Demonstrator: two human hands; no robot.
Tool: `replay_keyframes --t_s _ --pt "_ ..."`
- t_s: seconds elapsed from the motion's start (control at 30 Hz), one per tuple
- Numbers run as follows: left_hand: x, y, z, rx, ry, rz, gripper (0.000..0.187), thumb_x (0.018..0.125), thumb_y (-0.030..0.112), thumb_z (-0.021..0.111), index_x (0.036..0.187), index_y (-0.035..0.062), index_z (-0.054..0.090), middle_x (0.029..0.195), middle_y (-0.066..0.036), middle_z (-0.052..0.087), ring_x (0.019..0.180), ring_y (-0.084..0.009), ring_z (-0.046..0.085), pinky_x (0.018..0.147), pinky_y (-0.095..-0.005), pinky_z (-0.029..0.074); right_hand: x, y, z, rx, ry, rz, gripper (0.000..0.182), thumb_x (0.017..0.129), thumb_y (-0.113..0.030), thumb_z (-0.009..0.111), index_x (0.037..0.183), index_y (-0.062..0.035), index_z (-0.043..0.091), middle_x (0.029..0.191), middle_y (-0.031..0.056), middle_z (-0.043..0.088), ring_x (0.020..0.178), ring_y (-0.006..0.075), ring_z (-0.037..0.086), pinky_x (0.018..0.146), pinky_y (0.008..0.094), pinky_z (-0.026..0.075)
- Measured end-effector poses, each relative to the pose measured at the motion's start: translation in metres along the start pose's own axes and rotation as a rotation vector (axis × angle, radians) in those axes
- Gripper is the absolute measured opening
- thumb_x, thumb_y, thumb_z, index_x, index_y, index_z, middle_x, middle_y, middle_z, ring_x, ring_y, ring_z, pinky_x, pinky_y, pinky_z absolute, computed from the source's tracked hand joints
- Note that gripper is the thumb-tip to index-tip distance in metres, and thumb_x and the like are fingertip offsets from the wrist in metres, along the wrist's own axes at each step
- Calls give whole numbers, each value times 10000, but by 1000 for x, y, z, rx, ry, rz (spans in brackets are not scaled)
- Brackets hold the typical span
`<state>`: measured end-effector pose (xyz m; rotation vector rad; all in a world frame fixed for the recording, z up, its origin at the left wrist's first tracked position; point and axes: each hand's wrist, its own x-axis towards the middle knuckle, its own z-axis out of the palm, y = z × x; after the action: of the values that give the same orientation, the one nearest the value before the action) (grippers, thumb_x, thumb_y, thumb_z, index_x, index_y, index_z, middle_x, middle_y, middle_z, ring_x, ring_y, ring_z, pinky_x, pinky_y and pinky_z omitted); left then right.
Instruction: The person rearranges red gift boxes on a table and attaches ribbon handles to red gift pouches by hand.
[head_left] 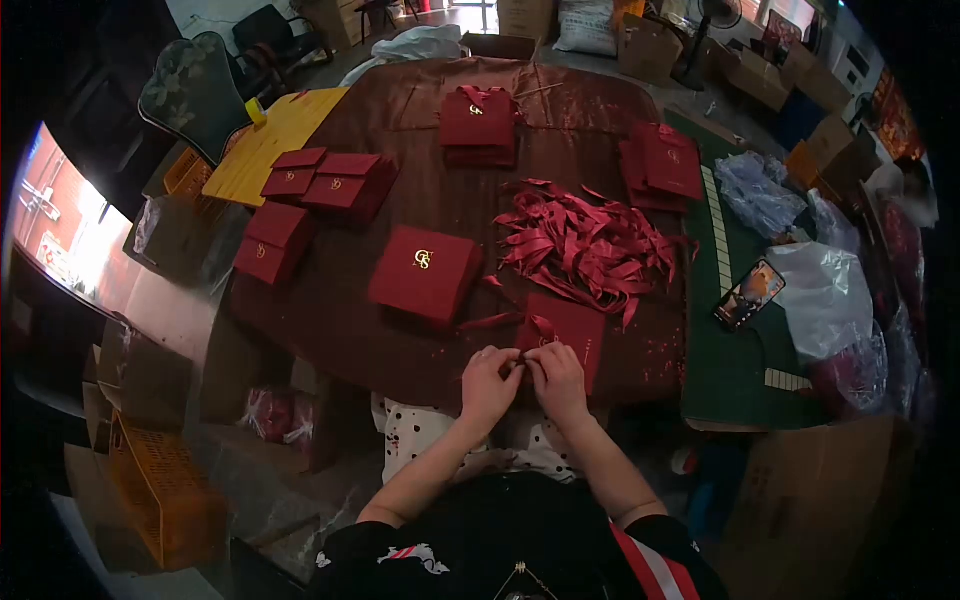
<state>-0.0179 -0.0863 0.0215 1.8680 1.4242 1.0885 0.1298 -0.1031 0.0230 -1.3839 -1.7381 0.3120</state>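
My left hand (490, 385) and my right hand (557, 378) meet at the table's near edge, fingertips pinched together. Between them is a small end of red ribbon (541, 326), mostly hidden by the fingers. Under and behind my right hand lies a flat red paper bag (576, 328), partly covered by it. A loose heap of red ribbons (590, 245) spreads just beyond this bag. Left of the heap stands a stack of red bags (425, 272) with a gold logo on top.
More red bags stand in piles at the left (270, 243), the back (478, 130) and the right (672, 165) of the brown-covered table (350, 290). On the green side table (735, 375) are a lit phone (750, 294) and clear plastic bags (822, 300). Cardboard boxes surround the area.
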Motion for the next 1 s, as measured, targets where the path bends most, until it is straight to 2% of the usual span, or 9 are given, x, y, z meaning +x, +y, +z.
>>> replay_keyframes --t_s 0.17,0.4,0.5,0.67,0.73,0.83,0.9,0.97,1.0 --pt "0 7 -4 109 -54 -2 240 783 97 753 1009 27 716 882 -124 659 898 -322 647 818 -412 517 3 5 -1 17 -38 -46 152 861 13 674 1005 -22 640 953 133 625 893 346 611 773 437 510" --pt "7 1 -15 -79 -176 -157 290 795 164 732 1061 49 728 881 -135 679 859 -320 672 771 -404 531 14 6 -11 213 -113 94 170 825 -3 700 978 -32 632 916 121 671 878 309 663 763 382 536" --pt "8 -3 -15 -135 -222 -198 301 815 175 719 1087 46 730 909 -143 693 859 -317 686 772 -394 540 13 12 -9 214 -126 6 156 830 -8 703 970 -29 637 903 106 675 852 282 667 734 358 533" --pt "6 -18 -14 -321 -285 -224 256 847 153 699 1077 48 735 925 -153 696 873 -322 686 791 -405 541 13 12 -17 275 -133 180 156 805 -49 770 909 -23 656 862 81 679 756 185 661 670 300 511" --pt "8 -3 -24 -46 -285 -71 236 841 133 709 1063 62 744 952 -131 675 923 -317 661 801 -407 536 11 14 -14 294 -108 181 172 794 -61 786 900 -23 657 860 80 680 741 170 655 663 290 506" --pt "14 -5 -21 141 -200 129 243 843 103 733 1081 56 750 964 -115 630 929 -322 634 792 -408 528 12 15 -14 296 -107 173 199 785 -74 809 903 -25 657 854 64 682 724 148 649 658 275 505" --pt "17 -7 -19 125 -228 146 215 819 98 745 1028 47 742 982 -93 603 958 -311 610 778 -413 524 12 18 -19 278 -126 173 210 788 -75 815 915 -26 655 849 48 684 722 140 649 661 270 509" --pt "21 -4 -19 178 -212 279 172 818 89 735 985 51 726 1008 -84 602 968 -312 604 775 -415 525 14 24 -27 459 -290 248 253 834 -88 798 1020 -53 630 983 64 681 912 179 675 776 332 538" --pt "22 -4 -19 177 -211 281 172 818 89 735 985 51 726 1008 -84 602 968 -312 604 775 -415 525 12 28 -26 600 -210 251 282 846 -75 789 1062 -51 610 1042 59 666 970 163 656 823 327 532"
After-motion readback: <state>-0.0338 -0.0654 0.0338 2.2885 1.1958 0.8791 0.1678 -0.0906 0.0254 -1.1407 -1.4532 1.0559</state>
